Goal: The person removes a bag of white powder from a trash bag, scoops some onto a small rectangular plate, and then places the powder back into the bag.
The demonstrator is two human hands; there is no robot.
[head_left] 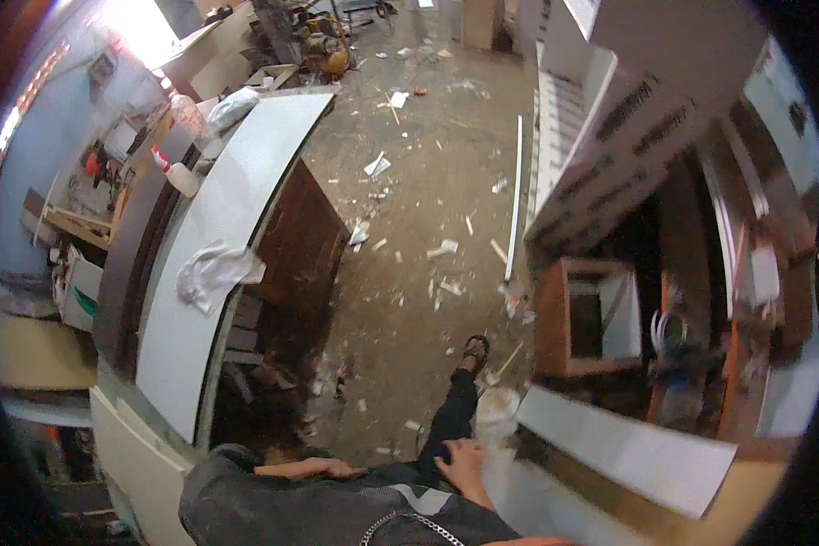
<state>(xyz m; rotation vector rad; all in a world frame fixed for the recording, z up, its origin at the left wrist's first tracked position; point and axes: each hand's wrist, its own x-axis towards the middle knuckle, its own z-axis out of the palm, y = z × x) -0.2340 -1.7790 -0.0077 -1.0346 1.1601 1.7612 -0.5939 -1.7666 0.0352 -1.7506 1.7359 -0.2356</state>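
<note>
My right hand (465, 466) rests on my dark-trousered thigh, fingers spread a little, with nothing in it. Close against my body lies my left hand (341, 469); its fingers are too small and blurred to make out. Left of me, a long white panel (278, 132) tops a brown wooden cabinet (296, 227). A crumpled white cloth (217, 273) lies on that panel, and a spray bottle with a red nozzle (178, 173) stands by its far-left edge. Neither hand touches these things.
Scraps and offcuts litter the brown floor (400, 300). On the right are a long white strip (515, 196), an open wooden box frame (555, 318), a pale bucket (498, 403) and a white board (628, 446). A large cardboard-wrapped stack (646, 118) rises behind them.
</note>
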